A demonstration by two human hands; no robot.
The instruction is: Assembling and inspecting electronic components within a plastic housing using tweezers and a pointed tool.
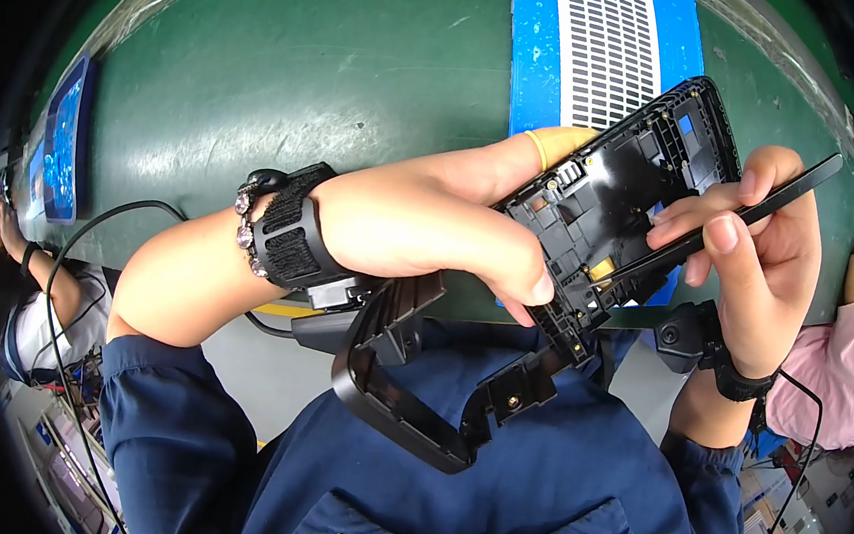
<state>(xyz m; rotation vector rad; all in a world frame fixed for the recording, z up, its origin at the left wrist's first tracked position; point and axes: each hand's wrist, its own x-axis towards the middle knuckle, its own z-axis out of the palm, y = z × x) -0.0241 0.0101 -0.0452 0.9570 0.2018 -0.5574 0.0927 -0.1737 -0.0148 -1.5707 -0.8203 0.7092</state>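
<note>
My left hand (481, 221) grips a black plastic device housing (613, 196) tilted over the table's near edge, its ribbed inside facing up. One of its fingers wears a yellow finger cot (561, 145). A curved black plastic frame (401, 411) hangs below the housing's lower end; whether the two are one piece, I cannot tell. Pinched in my right hand (766, 233) is a slim black pair of tweezers (792, 187), its tip reaching into the housing beside a small yellow part (602, 269). Whether the tip holds anything is too small to see.
A blue mat (532, 54) carrying a white sheet of small black rectangles (609, 50) lies on the green table (313, 57). Another blue panel (64, 143) stands at the left edge. Cables run from both wrist straps. Other people sit at far left and right.
</note>
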